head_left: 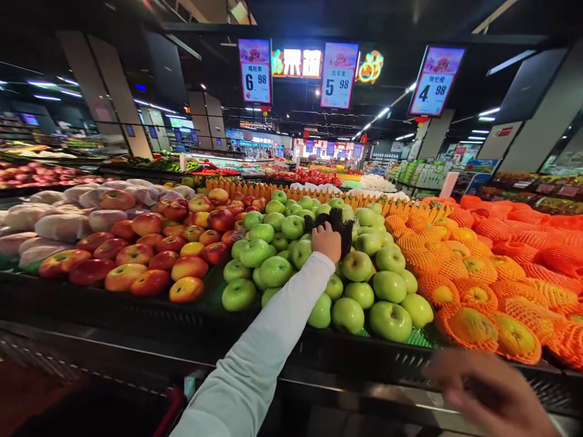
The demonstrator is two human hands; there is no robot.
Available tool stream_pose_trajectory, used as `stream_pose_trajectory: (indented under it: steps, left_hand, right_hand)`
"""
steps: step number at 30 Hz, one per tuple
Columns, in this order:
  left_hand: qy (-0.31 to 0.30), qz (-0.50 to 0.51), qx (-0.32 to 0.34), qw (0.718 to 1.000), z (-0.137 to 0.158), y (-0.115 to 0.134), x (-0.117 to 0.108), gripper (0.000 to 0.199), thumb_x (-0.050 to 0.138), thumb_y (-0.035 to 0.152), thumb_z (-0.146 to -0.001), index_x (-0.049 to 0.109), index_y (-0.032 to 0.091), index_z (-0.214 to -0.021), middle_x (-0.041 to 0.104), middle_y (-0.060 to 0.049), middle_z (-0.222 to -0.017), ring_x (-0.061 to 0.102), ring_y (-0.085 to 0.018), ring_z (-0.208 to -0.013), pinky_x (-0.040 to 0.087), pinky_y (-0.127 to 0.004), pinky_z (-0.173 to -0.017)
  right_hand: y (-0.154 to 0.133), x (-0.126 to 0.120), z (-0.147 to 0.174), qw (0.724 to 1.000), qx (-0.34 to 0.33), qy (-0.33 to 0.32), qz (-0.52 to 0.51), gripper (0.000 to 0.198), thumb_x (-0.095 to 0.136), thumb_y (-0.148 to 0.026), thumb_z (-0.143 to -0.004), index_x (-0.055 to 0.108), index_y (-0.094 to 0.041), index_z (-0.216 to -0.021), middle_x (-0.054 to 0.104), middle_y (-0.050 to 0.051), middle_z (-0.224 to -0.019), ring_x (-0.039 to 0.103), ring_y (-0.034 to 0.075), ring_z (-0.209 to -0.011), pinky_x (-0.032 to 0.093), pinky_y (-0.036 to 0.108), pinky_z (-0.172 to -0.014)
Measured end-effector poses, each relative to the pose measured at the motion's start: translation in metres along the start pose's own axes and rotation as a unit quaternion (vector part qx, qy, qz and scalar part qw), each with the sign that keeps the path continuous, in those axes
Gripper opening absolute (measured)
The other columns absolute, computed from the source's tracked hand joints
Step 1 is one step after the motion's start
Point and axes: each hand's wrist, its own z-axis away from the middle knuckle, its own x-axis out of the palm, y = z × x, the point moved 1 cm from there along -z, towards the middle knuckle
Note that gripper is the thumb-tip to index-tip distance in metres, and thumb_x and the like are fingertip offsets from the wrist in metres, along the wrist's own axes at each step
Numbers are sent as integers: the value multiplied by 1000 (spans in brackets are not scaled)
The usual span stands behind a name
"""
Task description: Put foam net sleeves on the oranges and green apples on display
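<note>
My left hand (327,243) reaches out over the green apples (276,271), its arm in a pale sleeve. Its fingers are closed on a black brush-like thing with shaggy strands (345,229), which rests among the apples towards the back of the pile. The grip itself is partly hidden by the back of the hand. At the lower right my right hand (492,388) is smeared by motion, in front of the netted orange fruit (469,325) and the crate's edge. Whether its fingers hold anything does not show.
Red apples (136,255) lie left of the green ones, with wrapped fruit (64,221) beyond. Red-netted fruit (546,243) fills the right. A low orange fence (255,189) runs behind. The black display edge (364,364) crosses in front. Price screens (339,76) hang overhead.
</note>
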Motion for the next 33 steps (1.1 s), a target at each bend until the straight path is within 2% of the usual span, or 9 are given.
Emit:
stream_pose_trajectory:
  steps: [2,4,7,9,13,17,24,28,33]
  left_hand:
    - [-25,-9,-18,999,0,-7,-3,37,44,14,-96,73,5,-117,58,-26,-139,59,-34,-126,46,-46,-102]
    - [-22,-6,-26,999,-1,-10,-3,37,44,14,-97,70,3,-120,59,-27,-137,60,-34,-125,47,-44,-102]
    - [29,12,-34,999,-3,-9,-3,44,42,15,-98,59,3,-137,48,-26,-154,59,-32,-130,49,-42,-104]
    - [73,26,-32,997,-2,-5,-2,51,41,15,-98,48,5,-148,37,-24,-163,54,-31,-137,48,-41,-107]
    - [126,41,33,991,1,4,-1,56,37,14,-99,42,7,-154,30,-20,-168,42,-31,-149,43,-43,-115]
    - [100,47,150,983,3,11,6,47,43,15,-96,59,9,-140,45,-14,-161,40,-30,-150,34,-47,-122]
    - [137,126,159,969,-1,11,9,34,46,14,-92,74,15,-112,67,-10,-139,57,-27,-132,44,-45,-112]
    - [181,202,137,953,-1,8,4,28,48,6,-85,72,17,-94,73,-8,-110,66,-23,-107,51,-38,-99]
    - [206,224,127,944,4,7,4,28,47,1,-79,63,20,-91,68,-7,-100,63,-23,-101,51,-37,-94]
  right_hand:
    - [-8,-5,-54,999,-29,-13,-6,18,72,-42,-83,76,-45,-100,69,-1,-67,61,18,-53,46,33,-52]
    - [0,6,-121,997,-21,63,37,22,69,-49,-86,76,-31,-96,63,0,-62,58,18,-55,47,33,-57]
    - [42,43,-203,972,40,200,118,34,59,-52,-90,71,-21,-97,59,1,-61,56,19,-57,47,34,-61]
    - [78,69,-230,965,64,211,145,42,55,-51,-91,69,-18,-111,67,7,-78,63,23,-72,52,40,-72]
    - [125,91,-235,985,-6,152,76,76,62,-64,-83,54,-14,-139,63,21,-127,62,34,-116,52,53,-99]
    - [124,82,-222,990,-70,125,-4,94,71,-57,-76,36,-18,-154,49,22,-149,55,35,-129,53,53,-100]
    - [126,81,-229,985,-40,128,-110,100,72,-43,-72,25,-33,-160,48,16,-150,64,26,-108,60,41,-83]
    - [144,72,-243,972,-5,203,-118,79,58,-36,-82,32,-37,-156,54,12,-141,64,25,-106,60,39,-77]
    - [156,65,-254,965,19,211,-157,58,47,-52,-92,45,-36,-148,62,9,-125,67,22,-93,59,37,-68]
